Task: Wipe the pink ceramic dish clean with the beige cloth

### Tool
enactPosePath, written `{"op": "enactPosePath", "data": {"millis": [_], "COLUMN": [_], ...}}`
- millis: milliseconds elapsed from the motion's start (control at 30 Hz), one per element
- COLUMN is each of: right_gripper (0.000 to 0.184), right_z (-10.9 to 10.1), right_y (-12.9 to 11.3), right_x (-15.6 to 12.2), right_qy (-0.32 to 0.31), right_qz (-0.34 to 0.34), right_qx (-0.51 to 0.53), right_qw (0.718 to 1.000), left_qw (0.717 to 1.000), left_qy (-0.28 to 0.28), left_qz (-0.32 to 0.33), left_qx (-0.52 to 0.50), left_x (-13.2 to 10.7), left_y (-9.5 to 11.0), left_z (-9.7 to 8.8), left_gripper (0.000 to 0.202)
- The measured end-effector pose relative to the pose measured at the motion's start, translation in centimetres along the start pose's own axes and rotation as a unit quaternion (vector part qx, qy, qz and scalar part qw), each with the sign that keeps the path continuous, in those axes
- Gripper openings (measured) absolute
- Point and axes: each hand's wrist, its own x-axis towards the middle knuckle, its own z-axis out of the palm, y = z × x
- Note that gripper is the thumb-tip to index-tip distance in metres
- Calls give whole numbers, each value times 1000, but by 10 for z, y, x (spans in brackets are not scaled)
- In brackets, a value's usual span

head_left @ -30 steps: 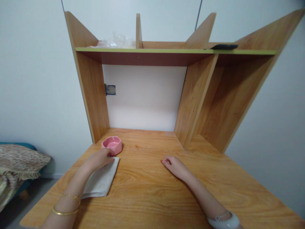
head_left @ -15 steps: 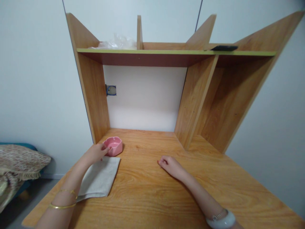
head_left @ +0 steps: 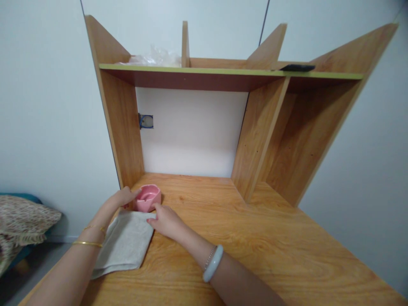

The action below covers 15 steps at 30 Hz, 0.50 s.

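- Being flanked: glossy pink angular bowl (head_left: pixel 148 200), set between left hand (head_left: pixel 126 197) and right hand (head_left: pixel 166 221).
- Left thumb spread at rim; whether bowl is gripped cannot be told.
- Right thumb and finger parted, by bowl's near side.
- Folded grey cloth (head_left: pixel 126 244) laid nearer than both grips.

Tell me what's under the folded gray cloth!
The folded gray cloth lies on the wooden desk, which shows along its right edge. Whatever is directly beneath it is covered, so I can't tell if anything hides there. The pink dish stands by the cloth's far edge.
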Motion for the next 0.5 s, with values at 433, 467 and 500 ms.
{"op": "enactPosePath", "data": {"millis": [433,467,500], "right_gripper": [4,3,3], "right_z": [-4,-7,-11], "right_y": [11,12,14], "right_x": [5,3,0], "right_qy": [80,81,83], "right_qz": [2,0,-2], "right_qx": [173,187,203], "right_qw": [982,979,976], "left_qw": [963,967,972], "left_qy": [-160,-149,-134], "left_qz": [3,3,5], "left_qx": [-216,-207,-194], "left_x": [-10,-11,-13], "left_y": [-2,-1,-1], "left_z": [2,2,1], "left_gripper": [39,40,40]}}
